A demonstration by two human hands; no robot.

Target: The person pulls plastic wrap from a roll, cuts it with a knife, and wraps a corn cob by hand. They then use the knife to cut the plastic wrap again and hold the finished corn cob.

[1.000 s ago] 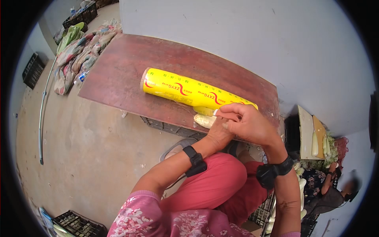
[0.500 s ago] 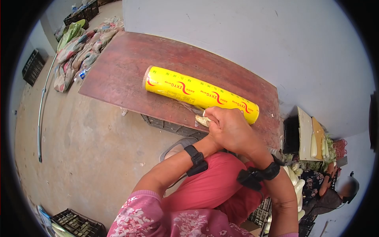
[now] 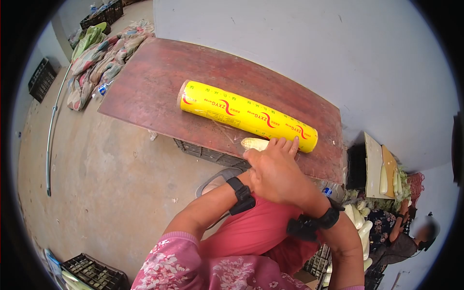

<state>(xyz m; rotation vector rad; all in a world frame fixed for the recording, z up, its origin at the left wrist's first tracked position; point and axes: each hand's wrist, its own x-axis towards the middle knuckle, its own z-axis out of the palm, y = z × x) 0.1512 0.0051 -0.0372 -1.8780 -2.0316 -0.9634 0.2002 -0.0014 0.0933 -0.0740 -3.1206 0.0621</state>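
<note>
A yellow-printed roll of cling wrap [image 3: 249, 116] lies across the red-brown board [image 3: 159, 67]. Just in front of it, the pale tip of a corn cob [image 3: 254, 144] sticks out past my right hand [image 3: 278, 171]. That hand is closed round the cob, thumb on the near side, with its fingertips close against the roll's lower edge. My left hand [image 3: 252, 179] crosses underneath, and its fingers are hidden behind the right one. Thin clear film shows on the board between cob and roll.
A black crate [image 3: 208, 153] supports the board. Crumpled cloths [image 3: 99, 67] and a metal pole [image 3: 52, 140] lie on the floor to the left. Another black crate [image 3: 94, 270] stands lower left. At right are pale husked cobs [image 3: 365, 232] and another person [image 3: 398, 239].
My right hand has shifted from a pinch at the cob's tip to a grip further back, fingers reaching toward the roll. More of the cob's tip shows now.
</note>
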